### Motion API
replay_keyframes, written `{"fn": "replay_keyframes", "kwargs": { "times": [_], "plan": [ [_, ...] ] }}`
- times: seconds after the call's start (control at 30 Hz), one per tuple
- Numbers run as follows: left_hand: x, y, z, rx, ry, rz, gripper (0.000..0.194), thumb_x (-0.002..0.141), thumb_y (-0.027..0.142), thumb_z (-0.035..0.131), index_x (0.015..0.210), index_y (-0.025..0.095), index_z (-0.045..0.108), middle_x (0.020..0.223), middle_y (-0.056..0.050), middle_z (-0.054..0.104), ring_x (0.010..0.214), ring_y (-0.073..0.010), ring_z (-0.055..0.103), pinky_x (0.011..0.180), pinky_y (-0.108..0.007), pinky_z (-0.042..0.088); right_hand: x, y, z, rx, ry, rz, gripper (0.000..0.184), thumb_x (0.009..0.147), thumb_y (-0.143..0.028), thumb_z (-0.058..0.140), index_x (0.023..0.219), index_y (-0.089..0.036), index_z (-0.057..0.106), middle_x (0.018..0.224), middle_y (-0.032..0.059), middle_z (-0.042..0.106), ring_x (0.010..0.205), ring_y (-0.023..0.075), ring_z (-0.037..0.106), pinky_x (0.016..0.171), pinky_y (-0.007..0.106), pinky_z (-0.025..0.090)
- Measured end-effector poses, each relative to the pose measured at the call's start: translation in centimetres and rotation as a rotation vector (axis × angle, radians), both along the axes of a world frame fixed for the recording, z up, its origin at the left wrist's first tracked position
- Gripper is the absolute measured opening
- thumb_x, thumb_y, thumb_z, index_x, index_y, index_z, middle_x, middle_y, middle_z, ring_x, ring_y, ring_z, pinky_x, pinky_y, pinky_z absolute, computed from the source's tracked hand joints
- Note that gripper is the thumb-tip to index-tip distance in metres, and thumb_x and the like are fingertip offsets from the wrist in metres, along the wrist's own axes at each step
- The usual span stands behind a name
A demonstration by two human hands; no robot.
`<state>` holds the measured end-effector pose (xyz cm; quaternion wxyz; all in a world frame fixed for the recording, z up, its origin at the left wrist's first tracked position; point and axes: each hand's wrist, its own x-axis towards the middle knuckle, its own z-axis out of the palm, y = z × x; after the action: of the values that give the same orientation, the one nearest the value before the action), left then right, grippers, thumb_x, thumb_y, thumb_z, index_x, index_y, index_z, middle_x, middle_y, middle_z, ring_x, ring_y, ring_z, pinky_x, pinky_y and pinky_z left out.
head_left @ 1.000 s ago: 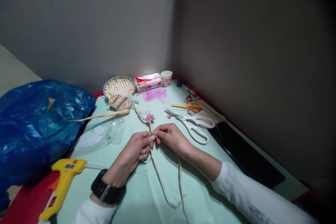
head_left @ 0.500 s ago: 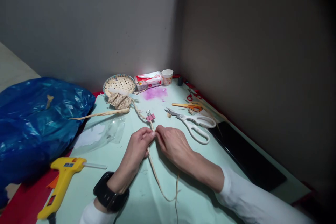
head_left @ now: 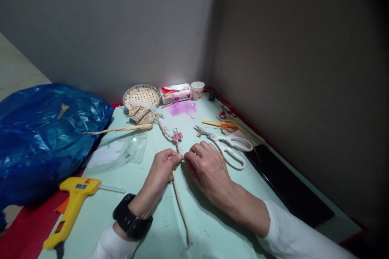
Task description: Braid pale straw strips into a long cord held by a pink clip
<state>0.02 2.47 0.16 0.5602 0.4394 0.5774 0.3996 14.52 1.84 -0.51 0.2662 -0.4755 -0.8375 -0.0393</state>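
A braid of pale straw-like strands (head_left: 164,130) runs toward me across the table, with a pink binder clip (head_left: 176,136) gripping it. Just below the clip, my left hand (head_left: 162,168) pinches the braid between thumb and forefinger. A loose strand (head_left: 180,206) trails down from under that hand over the tabletop. My right hand (head_left: 209,172) is closed close beside it, fingertips pinching a strand at the braid's side; most of what it holds is hidden by the fingers. At the braid's far end lies a coiled braided bundle (head_left: 142,115).
White-handled scissors (head_left: 232,143) and orange scissors (head_left: 225,124) lie to the right, beside a black flat panel (head_left: 291,186). A yellow glue gun (head_left: 73,206) and blue plastic bag (head_left: 51,141) are left. Behind stand a woven basket (head_left: 142,94), a package (head_left: 176,93) and a paper cup (head_left: 197,90).
My right hand has moved slightly right, away from the left fingertips. The strand looping below it no longer shows there; the other strand now hangs straighter. The view has shifted a little.
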Motion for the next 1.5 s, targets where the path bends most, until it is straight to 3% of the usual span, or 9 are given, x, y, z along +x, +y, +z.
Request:
{"fn": "replay_keyframes", "kwargs": {
  "times": [0.2, 0.4, 0.53, 0.7, 0.8, 0.87, 1.1, 1.37, 1.5],
  "plan": [
    [-0.7, 0.2, -0.2, -0.053, -0.094, -0.093, 0.028, 0.075, 0.033, 0.06, 0.063, 0.02, 0.04, 0.052, 0.011, 0.031, 0.041, -0.0027, 0.016, 0.039, -0.019, 0.01, -0.6, -0.6, -0.2, 0.227, 0.002, 0.105, 0.02, 0.089, -0.009, 0.05, 0.074, -0.014, 0.063, 0.071, 0.0049, 0.054, 0.07, 0.0183, 0.039, 0.065, 0.034, 0.026],
    [-1.4, 0.4, -0.2, -0.083, -0.193, -0.211, 0.023, 0.074, 0.03, 0.062, 0.065, 0.017, 0.045, 0.058, 0.009, 0.033, 0.046, -0.0029, 0.019, 0.041, -0.019, 0.013, -1.1, -1.1, -0.5, 0.34, -0.083, 0.236, 0.028, 0.09, -0.006, 0.045, 0.068, -0.013, 0.061, 0.068, 0.0056, 0.054, 0.068, 0.0184, 0.038, 0.061, 0.034, 0.023],
    [-1.6, 0.1, 0.0, -0.071, -0.197, -0.202, 0.019, 0.073, 0.025, 0.061, 0.065, 0.016, 0.047, 0.056, 0.009, 0.032, 0.045, -0.0027, 0.02, 0.04, -0.018, 0.013, -0.5, -1.0, 0.0, 0.167, -0.044, 0.249, 0.02, 0.089, -0.014, 0.05, 0.074, -0.015, 0.064, 0.073, 0.0055, 0.058, 0.071, 0.0187, 0.044, 0.065, 0.035, 0.028],
    [-1.6, -0.2, 0.1, -0.054, -0.187, -0.186, 0.019, 0.074, 0.027, 0.063, 0.067, 0.016, 0.049, 0.053, 0.01, 0.031, 0.042, -0.0025, 0.02, 0.038, -0.016, 0.014, 0.4, 0.5, 1.4, -0.281, 0.357, 0.104, 0.021, 0.089, -0.026, 0.052, 0.102, -0.014, 0.063, 0.095, 0.0084, 0.066, 0.085, 0.0188, 0.057, 0.077, 0.031, 0.038],
    [-1.5, -0.2, 0.0, -0.045, -0.159, -0.179, 0.019, 0.073, 0.029, 0.065, 0.07, 0.016, 0.051, 0.051, 0.011, 0.032, 0.04, -0.0027, 0.022, 0.037, -0.016, 0.016, 0.4, 1.5, 1.7, -0.654, 0.384, 0.175, 0.025, 0.09, -0.026, 0.05, 0.109, -0.013, 0.06, 0.079, 0.0051, 0.068, 0.071, 0.0161, 0.059, 0.067, 0.027, 0.039],
    [-1.4, -0.2, 0.0, -0.038, -0.124, -0.183, 0.019, 0.073, 0.03, 0.064, 0.069, 0.017, 0.051, 0.05, 0.011, 0.032, 0.038, -0.0028, 0.022, 0.036, -0.017, 0.018, 0.2, 2.0, 1.6, -0.785, 0.366, 0.236, 0.021, 0.092, -0.025, 0.046, 0.101, -0.014, 0.062, 0.071, 0.003, 0.066, 0.065, 0.0147, 0.056, 0.062, 0.025, 0.036],
    [-1.6, -0.1, 0.0, 0.033, 0.23, -0.224, 0.017, 0.077, 0.033, 0.055, 0.068, 0.019, 0.051, 0.051, 0.005, 0.05, 0.037, -0.0058, 0.028, 0.039, -0.021, 0.018, -0.2, 3.2, 0.1, -0.767, 0.419, 0.182, 0.022, 0.082, -0.019, 0.049, 0.076, -0.014, 0.07, 0.064, 0.0002, 0.059, 0.062, 0.0119, 0.047, 0.057, 0.023, 0.03],
    [-0.9, -0.9, 1.0, 0.271, 0.685, -0.176, 0.019, 0.079, 0.024, 0.052, 0.061, 0.022, 0.049, 0.051, 0.003, 0.053, 0.05, -0.0153, 0.045, 0.055, -0.026, 0.026, -0.1, 3.1, -1.1, -0.793, 0.59, 0.164, 0.027, 0.082, -0.03, 0.054, 0.076, -0.013, 0.074, 0.06, -0.0016, 0.057, 0.058, 0.0105, 0.043, 0.056, 0.022, 0.031],
    [-0.8, -1.1, 0.6, 0.313, 0.703, -0.195, 0.023, 0.084, 0.028, 0.048, 0.062, 0.023, 0.05, 0.053, 0.003, 0.053, 0.054, -0.0174, 0.048, 0.059, -0.027, 0.029, 0.2, 3.0, -1.2, -0.788, 0.605, 0.123, 0.026, 0.081, -0.03, 0.055, 0.077, -0.013, 0.074, 0.059, -0.0014, 0.056, 0.058, 0.0109, 0.044, 0.054, 0.022, 0.031]
  ]
}}
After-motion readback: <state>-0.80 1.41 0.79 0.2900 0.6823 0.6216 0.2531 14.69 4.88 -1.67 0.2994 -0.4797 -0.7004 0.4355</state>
